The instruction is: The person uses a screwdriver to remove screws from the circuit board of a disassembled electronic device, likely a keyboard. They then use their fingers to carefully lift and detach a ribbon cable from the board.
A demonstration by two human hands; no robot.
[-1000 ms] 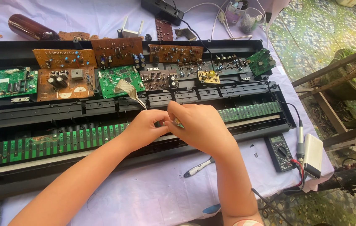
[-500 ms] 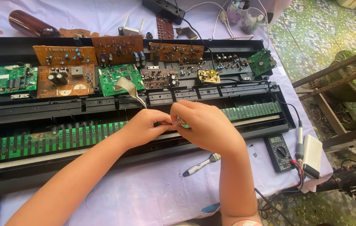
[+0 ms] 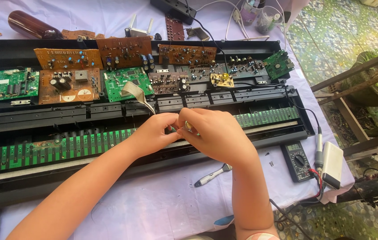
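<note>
An opened black keyboard case (image 3: pixel 29 178) lies across a table covered in lilac cloth. A long green contact board (image 3: pixel 64 149) runs along its front; brown and green circuit boards (image 3: pixel 69 84) fill the back. My left hand (image 3: pixel 155 131) and my right hand (image 3: pixel 215 133) meet over the middle of the contact board, fingertips pinched together on something small that the fingers mostly hide. A grey ribbon cable (image 3: pixel 138 95) runs from a green board (image 3: pixel 124 80) down toward my left hand.
A multimeter (image 3: pixel 298 161) with red and black leads, a pen-shaped tool (image 3: pixel 319 142) and a white box (image 3: pixel 332 164) sit at the right. A small white-handled tool (image 3: pixel 211 174) lies in front. A brown bottle (image 3: pixel 31 24) and power strip (image 3: pixel 173 6) sit behind.
Both hands stay pinched together over the contact board and have shifted only slightly; the view has moved a little. The boards and tools have not moved.
</note>
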